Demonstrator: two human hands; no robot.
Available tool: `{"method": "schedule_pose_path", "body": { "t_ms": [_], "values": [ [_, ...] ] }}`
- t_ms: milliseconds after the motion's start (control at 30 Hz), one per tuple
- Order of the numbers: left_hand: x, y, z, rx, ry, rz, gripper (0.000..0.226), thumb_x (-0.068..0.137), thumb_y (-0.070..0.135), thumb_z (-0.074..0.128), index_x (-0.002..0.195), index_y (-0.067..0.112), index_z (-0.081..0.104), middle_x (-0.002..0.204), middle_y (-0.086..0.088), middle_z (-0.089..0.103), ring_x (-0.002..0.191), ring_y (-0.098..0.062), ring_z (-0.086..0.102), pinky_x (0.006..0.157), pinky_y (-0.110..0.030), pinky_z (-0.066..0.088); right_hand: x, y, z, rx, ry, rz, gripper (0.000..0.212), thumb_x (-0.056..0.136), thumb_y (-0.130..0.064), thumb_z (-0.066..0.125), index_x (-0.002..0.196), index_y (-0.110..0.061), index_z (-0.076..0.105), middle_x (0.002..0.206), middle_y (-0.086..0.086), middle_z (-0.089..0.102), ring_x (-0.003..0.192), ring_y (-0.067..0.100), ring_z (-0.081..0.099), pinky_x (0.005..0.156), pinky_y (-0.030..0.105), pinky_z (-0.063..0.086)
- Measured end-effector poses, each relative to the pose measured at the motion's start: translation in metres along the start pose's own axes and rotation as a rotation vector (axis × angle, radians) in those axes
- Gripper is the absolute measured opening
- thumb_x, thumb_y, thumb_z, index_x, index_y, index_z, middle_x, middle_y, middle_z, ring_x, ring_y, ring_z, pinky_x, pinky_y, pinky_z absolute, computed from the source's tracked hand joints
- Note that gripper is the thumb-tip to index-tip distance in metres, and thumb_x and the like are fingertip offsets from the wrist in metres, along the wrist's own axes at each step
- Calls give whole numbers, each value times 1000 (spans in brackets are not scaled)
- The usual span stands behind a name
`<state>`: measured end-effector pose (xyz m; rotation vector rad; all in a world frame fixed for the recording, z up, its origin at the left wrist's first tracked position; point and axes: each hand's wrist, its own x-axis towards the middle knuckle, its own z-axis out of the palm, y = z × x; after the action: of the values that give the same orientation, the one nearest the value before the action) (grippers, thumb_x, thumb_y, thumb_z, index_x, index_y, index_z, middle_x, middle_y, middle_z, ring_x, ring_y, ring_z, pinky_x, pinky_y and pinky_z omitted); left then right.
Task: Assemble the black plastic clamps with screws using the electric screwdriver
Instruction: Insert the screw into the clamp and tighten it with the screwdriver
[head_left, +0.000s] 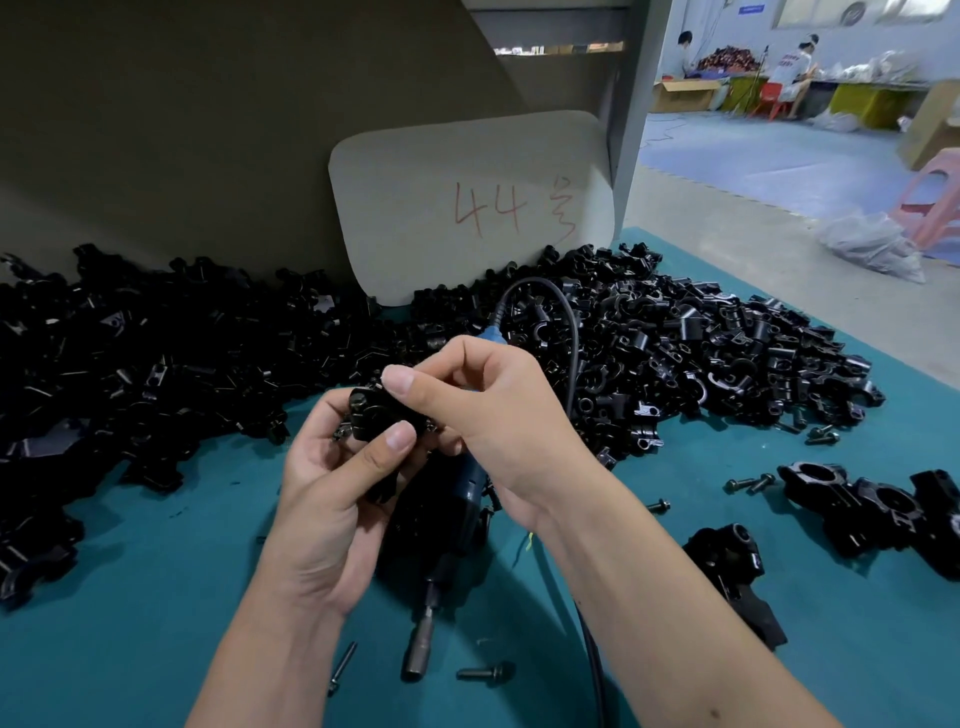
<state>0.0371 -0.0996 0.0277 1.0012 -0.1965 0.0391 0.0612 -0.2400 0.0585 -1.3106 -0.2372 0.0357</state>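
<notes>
Black plastic clamp (382, 415) held in left hand (332, 493) grip, right hand (483, 410) pinching it.

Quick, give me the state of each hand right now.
Left hand: closed, gripping a black clamp part.
Right hand: closed, fingertips pinching at the top of the same part; what it pinches cannot be told.

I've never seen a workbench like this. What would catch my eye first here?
Two bare hands meet in the middle: the left hand grips a black plastic clamp while the right hand pinches at its top. Behind them a huge heap of black clamp parts sprawls across the teal table. The electric screwdriver lies under the hands, and a card marked 44 in red leans at the back.
</notes>
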Motion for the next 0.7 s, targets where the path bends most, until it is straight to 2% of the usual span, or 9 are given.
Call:
{"method": "schedule_pose_path", "body": {
  "t_ms": [67, 133, 267, 333, 367, 433, 500, 600, 700],
  "values": [
    [0, 1, 0, -19, 8, -3, 27, 72, 15, 80, 98, 23, 78, 90, -8, 78, 80, -20, 77, 71, -27, 62, -1, 0, 2, 40, -63, -9, 8, 97, -18, 72, 92, -13, 75, 77, -4, 68, 55, 1, 57, 48, 16, 43],
    [0, 2, -3, -39, 18, 0, 27, 72, 17, 80, 97, 25, 79, 90, -5, 78, 78, -18, 77, 71, -27, 61, -3, 0, 5, 66, -114, -8, 14, 102, -14, 64, 103, -11, 78, 83, 1, 71, 57, 7, 57, 49, 19, 42],
    [1, 2, -5, -20, 10, -16, 45, 62, 21, 94, 102, 19, 75, 92, -5, 76, 83, -18, 77, 74, -27, 61, -4, 1, 12, 115, -55, -9, 13, 93, -4, 75, 83, -11, 69, 64, -3, 64, 46, 4, 55, 42, 19, 46],
    [1, 2, -4, -18, 3, -23, 56, 53, 28, 103, 101, 20, 75, 91, -5, 76, 83, -18, 77, 73, -27, 61, -5, 2, 13, 92, -45, -18, 11, 94, -8, 74, 87, -12, 68, 67, -4, 64, 49, 2, 53, 43, 17, 44],
    [1, 2, -4, -22, 10, -21, 53, 53, 28, 103, 99, 22, 77, 90, -5, 76, 81, -17, 76, 72, -27, 61, -5, 1, 13, 86, -64, -18, 4, 98, -11, 70, 94, -12, 71, 75, -3, 67, 54, 3, 54, 45, 16, 42],
    [2, 4, -6, -27, 16, -14, 40, 61, 22, 95, 97, 25, 79, 90, -4, 76, 80, -17, 76, 71, -28, 61, -7, -1, 14, 68, -101, -5, 14, 103, -13, 62, 106, -11, 76, 88, 5, 69, 62, 10, 55, 48, 16, 42],
    [1, 4, -8, -33, 13, -9, 37, 65, 19, 86, 100, 22, 77, 90, -4, 76, 81, -17, 76, 71, -27, 61, -7, -2, 16, 79, -85, -12, 11, 101, -8, 64, 96, -7, 74, 77, 2, 69, 57, 8, 56, 47, 15, 42],
    [0, 4, -4, -33, -6, -30, 57, 63, 20, 96, 112, 12, 68, 93, -7, 76, 85, -19, 77, 72, -28, 62, -7, -1, 16, 92, -40, -7, 19, 93, -4, 74, 79, -10, 63, 57, -10, 62, 45, -1, 53, 42, 12, 40],
    [1, 3, -5, -45, 14, -34, 49, 64, 19, 92, 108, 15, 71, 92, -8, 76, 81, -18, 76, 70, -28, 61, -7, 0, 16, 90, -74, -3, 9, 98, -11, 69, 90, -8, 69, 66, -7, 64, 53, 6, 56, 46, 15, 42]
  ]
}}
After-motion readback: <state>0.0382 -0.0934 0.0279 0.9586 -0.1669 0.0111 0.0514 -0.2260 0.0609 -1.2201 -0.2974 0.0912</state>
